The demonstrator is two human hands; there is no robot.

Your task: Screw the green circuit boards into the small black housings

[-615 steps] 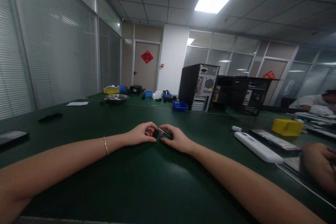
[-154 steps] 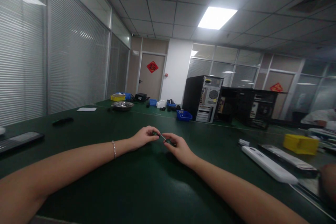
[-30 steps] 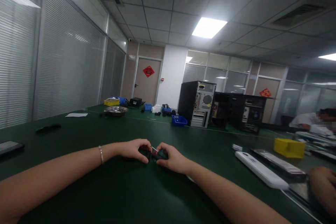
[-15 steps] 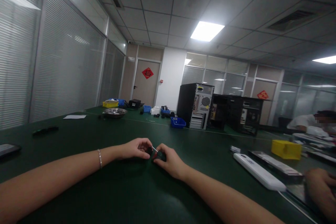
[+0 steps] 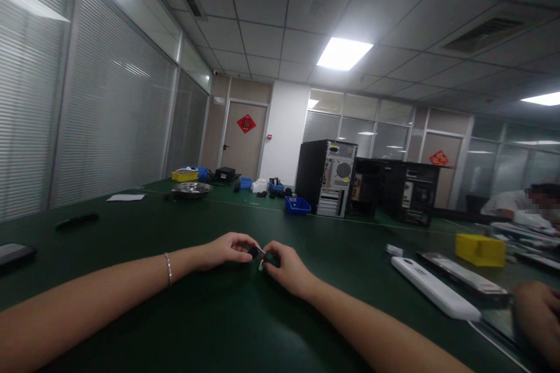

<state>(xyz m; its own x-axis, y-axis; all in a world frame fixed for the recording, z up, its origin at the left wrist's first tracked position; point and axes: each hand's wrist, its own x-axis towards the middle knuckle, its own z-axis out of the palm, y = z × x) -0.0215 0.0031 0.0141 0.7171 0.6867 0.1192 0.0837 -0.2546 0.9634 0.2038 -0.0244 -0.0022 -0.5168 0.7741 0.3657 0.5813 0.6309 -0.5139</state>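
Dark green tabletop (image 5: 196, 323) is spreading beneath both forearms, and the hands are meeting near its middle. The left hand (image 5: 236, 247) is curling partly closed, its thumb and fingers pinching a small dark piece (image 5: 253, 252) that is too hidden to make out. The right hand (image 5: 284, 265) is bending its fingers round a small tool (image 5: 272, 259), probably a screwdriver, its dark handle sitting in the grip and its thin metal shaft (image 5: 259, 249) pointing left toward the piece. Whether the tip is touching, I cannot tell. Compared with half a second ago, the fingertips are sitting slightly closer together, and a pale scrap (image 5: 261, 266) is now showing just below the right fingertips; what it is part of is unclear. To my judgement, the close work between the hands is continuing, with neither hand letting go. Farther off, a blue bin (image 5: 298, 206) is standing just left of a computer case (image 5: 328, 178). On the right, a white bar (image 5: 433, 287) is lying near a yellow box (image 5: 480, 250).
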